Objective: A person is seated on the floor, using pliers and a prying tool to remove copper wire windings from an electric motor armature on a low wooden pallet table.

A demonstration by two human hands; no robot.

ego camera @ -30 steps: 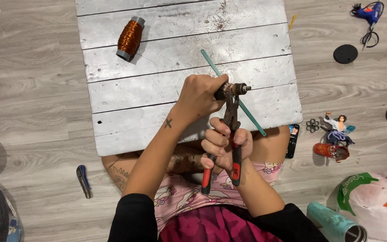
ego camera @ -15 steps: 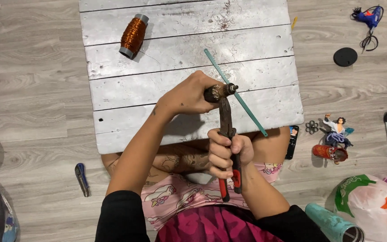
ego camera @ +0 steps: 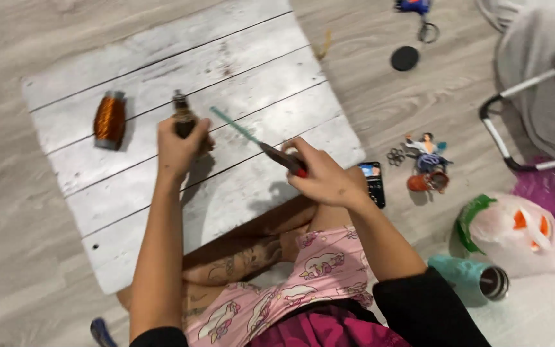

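Note:
My left hand [ego camera: 176,149] grips a small dark brown cylindrical piece [ego camera: 183,119] and holds it upright over the white plank board [ego camera: 130,193]. My right hand [ego camera: 326,177] is closed on the red handles of a pair of pliers [ego camera: 281,158]. Their dark jaws point up and left and meet the end of a thin teal stick [ego camera: 234,126]. I cannot tell whether the jaws clamp the stick or only overlap it. A spool of copper wire [ego camera: 109,119] lies on the board to the left of my left hand.
Right of the board on the wood floor lie a phone [ego camera: 374,184], a small figurine [ego camera: 426,153] and an orange pot [ego camera: 422,182]. A teal tumbler [ego camera: 471,277] and a plastic bag [ego camera: 512,229] are near my right knee. A black disc [ego camera: 405,58] lies further off.
My hands have come apart: the left carried the brown piece off to the left, away from the pliers. The right lowered the pliers toward the stick. The view has tilted and shifted.

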